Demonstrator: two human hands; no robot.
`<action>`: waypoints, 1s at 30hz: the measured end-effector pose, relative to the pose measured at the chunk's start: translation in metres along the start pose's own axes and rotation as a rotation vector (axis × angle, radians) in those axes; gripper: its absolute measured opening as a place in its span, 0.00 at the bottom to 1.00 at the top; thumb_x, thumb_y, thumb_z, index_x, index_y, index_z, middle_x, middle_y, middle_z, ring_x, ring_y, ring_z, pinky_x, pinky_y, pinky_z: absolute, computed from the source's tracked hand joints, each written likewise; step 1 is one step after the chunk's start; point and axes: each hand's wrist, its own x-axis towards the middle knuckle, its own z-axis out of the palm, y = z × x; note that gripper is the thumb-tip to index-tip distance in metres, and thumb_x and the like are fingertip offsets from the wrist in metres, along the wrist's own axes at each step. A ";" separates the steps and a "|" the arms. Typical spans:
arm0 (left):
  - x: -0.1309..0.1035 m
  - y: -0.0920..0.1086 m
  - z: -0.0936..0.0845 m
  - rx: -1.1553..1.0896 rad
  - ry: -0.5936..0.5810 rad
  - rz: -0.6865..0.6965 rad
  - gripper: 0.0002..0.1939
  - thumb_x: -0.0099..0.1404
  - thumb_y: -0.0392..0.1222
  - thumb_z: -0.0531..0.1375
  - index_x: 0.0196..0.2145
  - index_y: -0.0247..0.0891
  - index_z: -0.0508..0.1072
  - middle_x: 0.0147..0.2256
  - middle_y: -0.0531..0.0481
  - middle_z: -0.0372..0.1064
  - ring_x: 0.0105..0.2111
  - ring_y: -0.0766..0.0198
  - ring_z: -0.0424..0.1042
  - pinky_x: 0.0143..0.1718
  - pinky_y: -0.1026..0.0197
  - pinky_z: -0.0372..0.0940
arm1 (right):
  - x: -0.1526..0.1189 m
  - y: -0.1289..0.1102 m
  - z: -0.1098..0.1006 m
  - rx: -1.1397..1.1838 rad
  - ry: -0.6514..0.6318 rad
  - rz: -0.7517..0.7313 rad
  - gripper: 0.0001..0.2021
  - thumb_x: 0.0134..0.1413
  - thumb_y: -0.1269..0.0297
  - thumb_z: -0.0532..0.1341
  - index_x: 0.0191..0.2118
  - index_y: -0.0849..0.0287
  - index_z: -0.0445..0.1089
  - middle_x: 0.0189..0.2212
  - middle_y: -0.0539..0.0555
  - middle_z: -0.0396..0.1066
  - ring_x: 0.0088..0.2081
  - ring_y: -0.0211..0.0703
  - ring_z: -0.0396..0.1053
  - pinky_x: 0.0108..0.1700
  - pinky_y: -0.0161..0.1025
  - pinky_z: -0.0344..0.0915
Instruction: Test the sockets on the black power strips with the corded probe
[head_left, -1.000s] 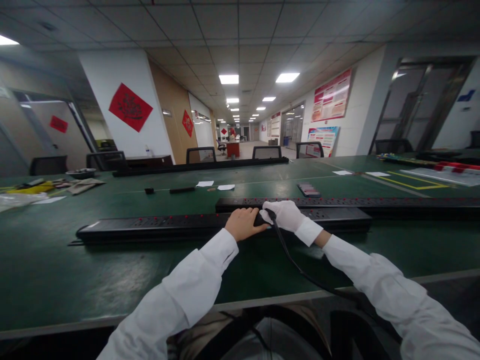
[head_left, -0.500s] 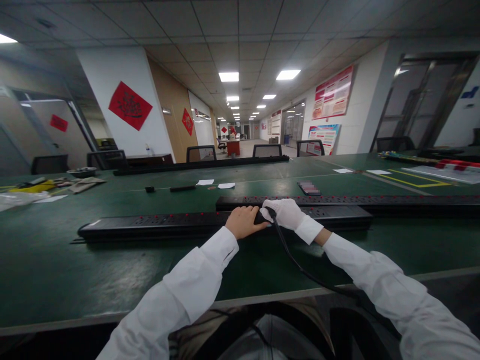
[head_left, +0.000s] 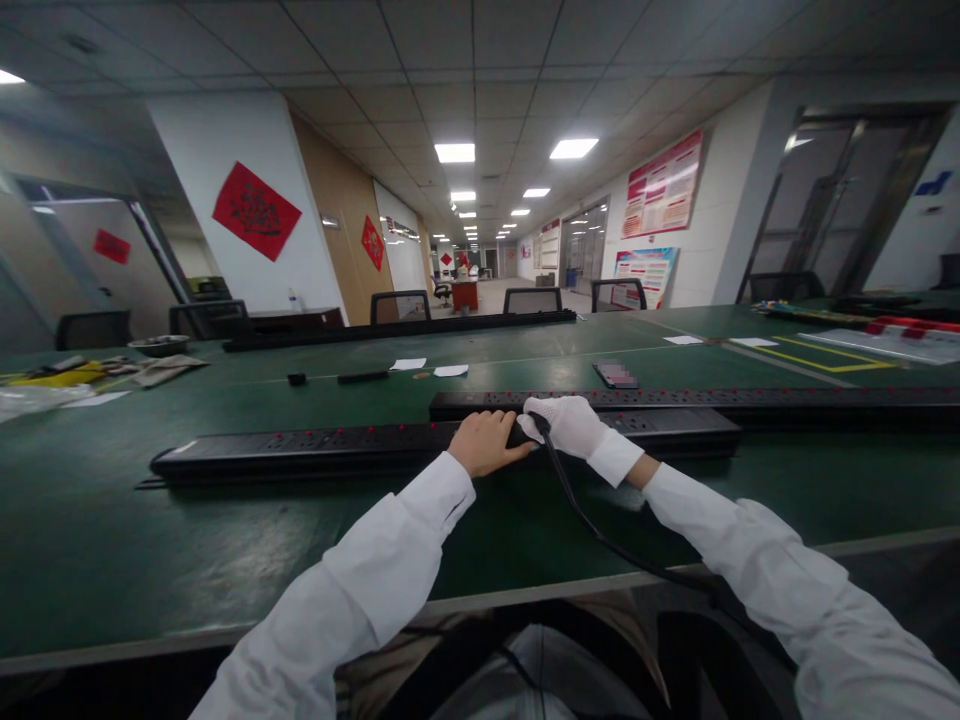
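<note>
A long black power strip [head_left: 300,452] with sockets and small red marks lies across the table in front of me. My bare left hand [head_left: 489,443] is closed over its middle, fingers on top and thumb towards the right hand. Beside it, my right hand [head_left: 571,425] in a white glove grips a black plug [head_left: 519,434] against the strip; the glove and fingers hide most of it. From the right hand a black cable [head_left: 581,515] hangs down over the table's front edge to the right. Where the plug meets the strip is hidden.
A second power strip [head_left: 750,402] lies just behind, reaching right. Further back are a phone [head_left: 615,375], white papers [head_left: 451,371], a short black bar [head_left: 363,377] and a long dark bar [head_left: 405,331]. A bowl [head_left: 160,346] and a cloth [head_left: 169,371] sit at left.
The view has shifted very slightly. Both hands keep the same hold at the same place on the power strip.
</note>
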 end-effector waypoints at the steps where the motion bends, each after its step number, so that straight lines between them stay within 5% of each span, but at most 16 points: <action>1: 0.000 0.000 0.000 0.001 0.006 0.002 0.28 0.59 0.63 0.44 0.43 0.37 0.64 0.38 0.44 0.68 0.37 0.55 0.68 0.38 0.57 0.59 | 0.000 0.000 0.000 -0.002 -0.001 -0.001 0.19 0.56 0.53 0.45 0.32 0.57 0.69 0.25 0.53 0.72 0.27 0.37 0.66 0.29 0.32 0.50; 18: -0.004 -0.004 -0.001 -0.017 -0.007 0.057 0.32 0.55 0.58 0.51 0.51 0.35 0.59 0.42 0.43 0.65 0.40 0.54 0.65 0.40 0.55 0.60 | -0.001 0.002 0.001 -0.007 0.013 -0.016 0.19 0.57 0.53 0.44 0.32 0.55 0.68 0.24 0.53 0.71 0.26 0.37 0.66 0.28 0.32 0.48; 30: 0.000 -0.011 -0.006 -0.098 -0.051 0.019 0.32 0.55 0.67 0.47 0.47 0.41 0.64 0.41 0.46 0.68 0.40 0.54 0.68 0.40 0.56 0.61 | -0.001 0.002 -0.004 0.010 0.002 -0.032 0.18 0.56 0.54 0.45 0.32 0.57 0.68 0.24 0.53 0.71 0.26 0.37 0.66 0.29 0.32 0.50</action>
